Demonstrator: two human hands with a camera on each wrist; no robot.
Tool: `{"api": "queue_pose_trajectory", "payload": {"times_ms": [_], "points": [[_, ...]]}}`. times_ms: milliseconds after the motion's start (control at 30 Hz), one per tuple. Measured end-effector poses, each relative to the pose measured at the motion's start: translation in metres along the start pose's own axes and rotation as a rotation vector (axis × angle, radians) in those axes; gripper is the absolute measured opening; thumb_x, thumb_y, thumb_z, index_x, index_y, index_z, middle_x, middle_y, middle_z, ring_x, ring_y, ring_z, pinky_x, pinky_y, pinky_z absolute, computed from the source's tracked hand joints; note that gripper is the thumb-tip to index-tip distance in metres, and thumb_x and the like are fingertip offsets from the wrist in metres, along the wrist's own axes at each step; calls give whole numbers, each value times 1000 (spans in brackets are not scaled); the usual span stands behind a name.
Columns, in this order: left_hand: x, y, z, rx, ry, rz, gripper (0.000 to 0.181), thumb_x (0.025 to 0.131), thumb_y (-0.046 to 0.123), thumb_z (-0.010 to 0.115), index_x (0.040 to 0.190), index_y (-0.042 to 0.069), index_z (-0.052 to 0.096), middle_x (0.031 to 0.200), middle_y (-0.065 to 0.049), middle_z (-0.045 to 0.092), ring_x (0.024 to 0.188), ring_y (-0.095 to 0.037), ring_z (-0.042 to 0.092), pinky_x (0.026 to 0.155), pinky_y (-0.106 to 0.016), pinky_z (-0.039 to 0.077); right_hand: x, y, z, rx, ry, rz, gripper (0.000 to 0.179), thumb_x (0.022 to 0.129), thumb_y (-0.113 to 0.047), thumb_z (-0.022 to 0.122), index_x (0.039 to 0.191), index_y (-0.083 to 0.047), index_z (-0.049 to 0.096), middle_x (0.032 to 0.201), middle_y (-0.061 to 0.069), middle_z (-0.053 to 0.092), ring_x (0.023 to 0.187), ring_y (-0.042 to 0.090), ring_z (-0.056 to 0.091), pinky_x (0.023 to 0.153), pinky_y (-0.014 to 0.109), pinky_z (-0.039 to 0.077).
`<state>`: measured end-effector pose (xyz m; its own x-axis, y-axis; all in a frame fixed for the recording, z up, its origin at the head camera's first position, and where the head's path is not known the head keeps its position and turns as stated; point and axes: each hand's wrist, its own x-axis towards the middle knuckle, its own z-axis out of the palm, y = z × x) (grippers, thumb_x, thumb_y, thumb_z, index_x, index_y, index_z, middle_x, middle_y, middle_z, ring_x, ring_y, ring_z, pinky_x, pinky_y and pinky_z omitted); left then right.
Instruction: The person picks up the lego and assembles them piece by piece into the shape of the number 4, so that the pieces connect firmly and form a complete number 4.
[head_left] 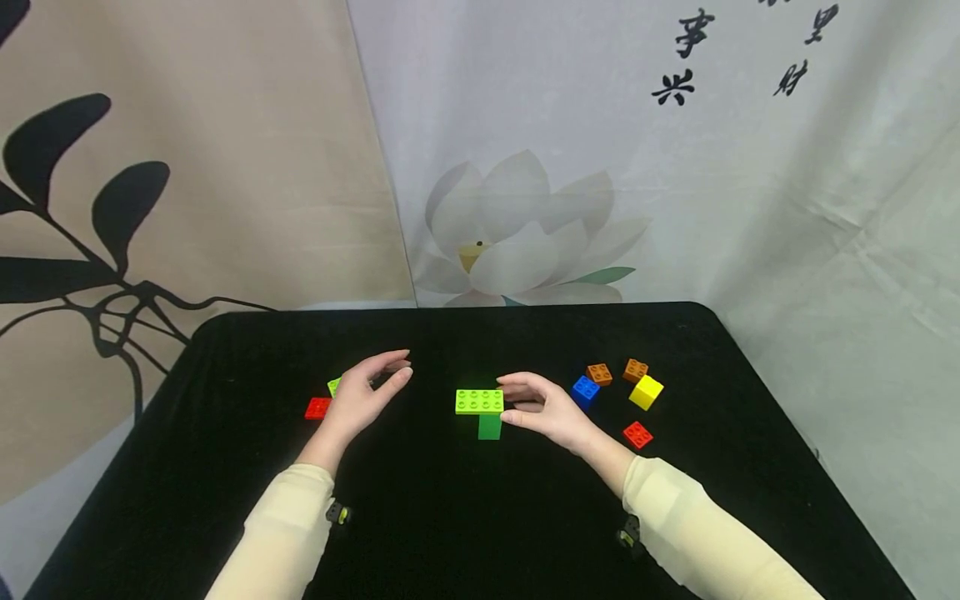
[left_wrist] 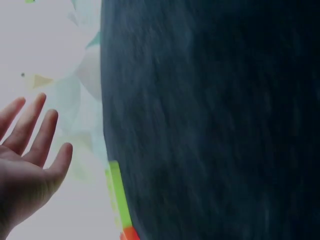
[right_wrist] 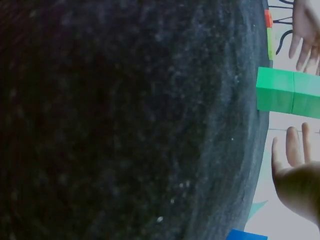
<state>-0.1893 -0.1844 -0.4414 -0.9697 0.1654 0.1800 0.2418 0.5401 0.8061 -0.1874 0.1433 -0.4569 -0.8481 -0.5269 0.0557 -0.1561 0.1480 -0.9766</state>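
A light green brick (head_left: 474,402) lies across the top of a darker green stack (head_left: 490,428) in the middle of the table, overhanging it to the left. In the right wrist view a seam divides two green bricks (right_wrist: 276,90) of that stack. My right hand (head_left: 551,412) is at the right end of the light green brick, fingers extended and thumb at its edge. To the left, my left hand (head_left: 363,398) hovers empty with relaxed fingers. Partly hidden behind it are another light green brick (left_wrist: 119,192) and a red brick (head_left: 318,408).
Right of the right hand lie a blue brick (head_left: 585,392), two orange bricks (head_left: 598,374), a yellow brick (head_left: 646,392) and a red brick (head_left: 638,434). A black cloth covers the table (head_left: 450,517). Printed curtains (head_left: 525,100) hang behind its far edge.
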Motion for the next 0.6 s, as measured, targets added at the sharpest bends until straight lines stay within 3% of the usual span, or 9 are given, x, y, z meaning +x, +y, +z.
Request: {"api": "queue_pose_trajectory", "payload": {"times_ms": [300, 600], "points": [[2, -20, -18, 116, 28, -9, 49, 100, 37, 59, 138, 6, 55, 126, -14, 65, 127, -36, 51, 107, -58, 35, -1, 0, 5, 26, 4, 6, 49, 92, -4, 67, 138, -1, 50, 133, 18, 55, 123, 35, 53, 104, 47, 44], [3, -35, -29, 178, 51, -48, 54, 99, 41, 59, 140, 6, 52, 127, -16, 64, 128, -39, 48, 107, -62, 32, 1, -3, 8, 36, 12, 5, 43, 93, -3, 66, 134, 1, 53, 128, 18, 57, 119, 34, 55, 99, 34, 49]]}}
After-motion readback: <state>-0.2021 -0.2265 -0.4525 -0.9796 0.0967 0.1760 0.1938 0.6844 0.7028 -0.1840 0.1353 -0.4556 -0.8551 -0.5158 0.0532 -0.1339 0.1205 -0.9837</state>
